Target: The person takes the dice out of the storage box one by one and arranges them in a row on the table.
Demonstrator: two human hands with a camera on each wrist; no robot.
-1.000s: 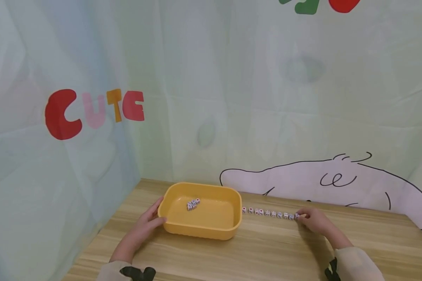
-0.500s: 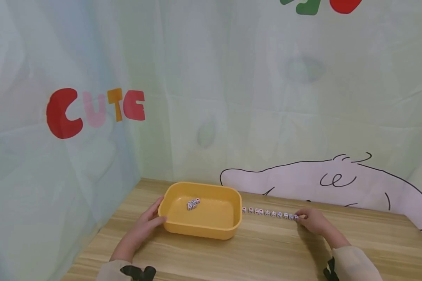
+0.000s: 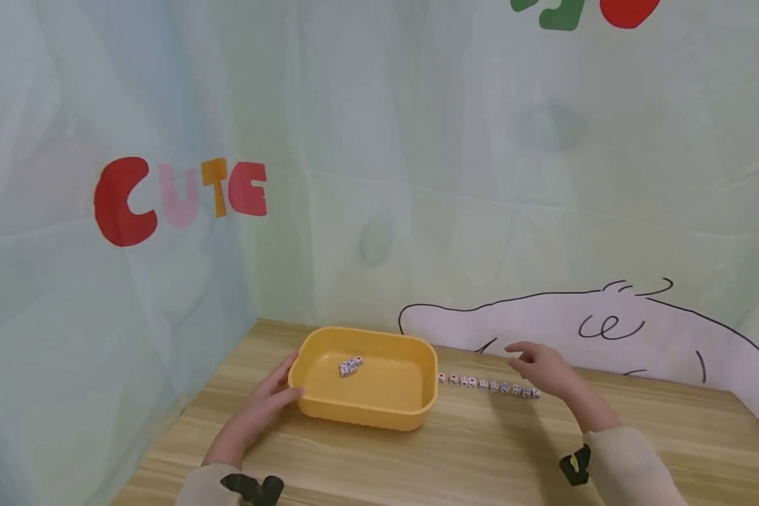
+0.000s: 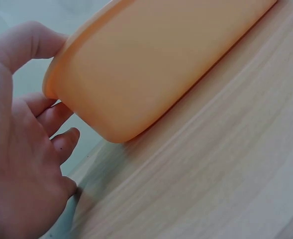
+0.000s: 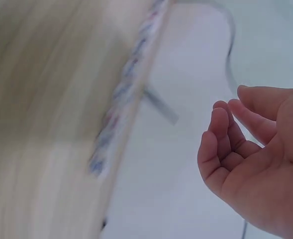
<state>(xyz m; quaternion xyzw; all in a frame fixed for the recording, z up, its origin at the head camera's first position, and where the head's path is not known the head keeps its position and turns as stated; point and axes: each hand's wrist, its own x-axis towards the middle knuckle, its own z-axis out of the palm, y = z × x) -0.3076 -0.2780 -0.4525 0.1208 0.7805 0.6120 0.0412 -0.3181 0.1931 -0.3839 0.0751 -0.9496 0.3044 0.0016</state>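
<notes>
A yellow plastic basin (image 3: 367,417) stands on the wooden table. My left hand (image 3: 261,409) grips its left end, thumb at the rim and fingers along the far side; the left wrist view shows the thumb (image 4: 47,42) against the rim. Inside the basin lies a small cluster of dice (image 3: 351,366). From the basin's right side a row of several white dice (image 3: 483,384) runs to the right, blurred in the right wrist view. My right hand (image 3: 547,370) hovers above the right part of the row, fingers loosely bent, nothing between them.
The wooden table (image 3: 481,457) runs back to a pale fabric wall (image 3: 354,176) printed with coloured letters and a line-drawn figure (image 3: 544,320). A second fabric wall (image 3: 50,316) borders the left side.
My right hand has let go of the die at the row's right end and lifted up and leftward. The left hand stays on the basin. The head view has shifted slightly.
</notes>
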